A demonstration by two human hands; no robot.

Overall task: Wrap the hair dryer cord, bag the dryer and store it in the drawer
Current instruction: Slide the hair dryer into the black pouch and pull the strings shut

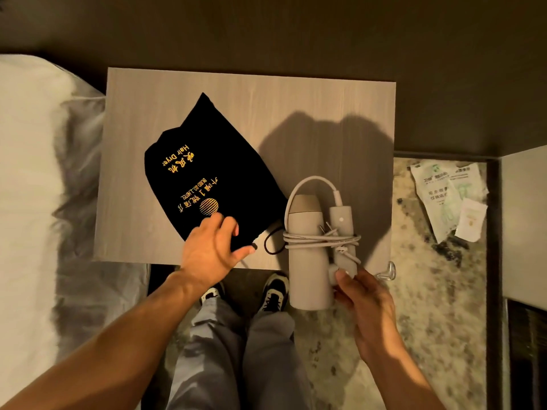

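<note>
A beige folded hair dryer (307, 261) is held over the front right edge of the wooden nightstand (236, 93), its white cord (321, 240) wound around body and handle. My right hand (365, 303) grips the dryer's near end from the right. A black drawstring bag (216, 173) with gold lettering lies flat on the nightstand's left half. My left hand (214, 250) rests on the bag's near edge, fingers spread, thumb by the black drawstring loop (270, 241). No drawer shows.
A white bed (35, 187) borders the nightstand on the left. A patterned rug (429, 291) lies to the right, with white paper packets (447, 196) on it. My legs and shoes (273, 291) stand at the nightstand's front edge. A dark wall runs behind.
</note>
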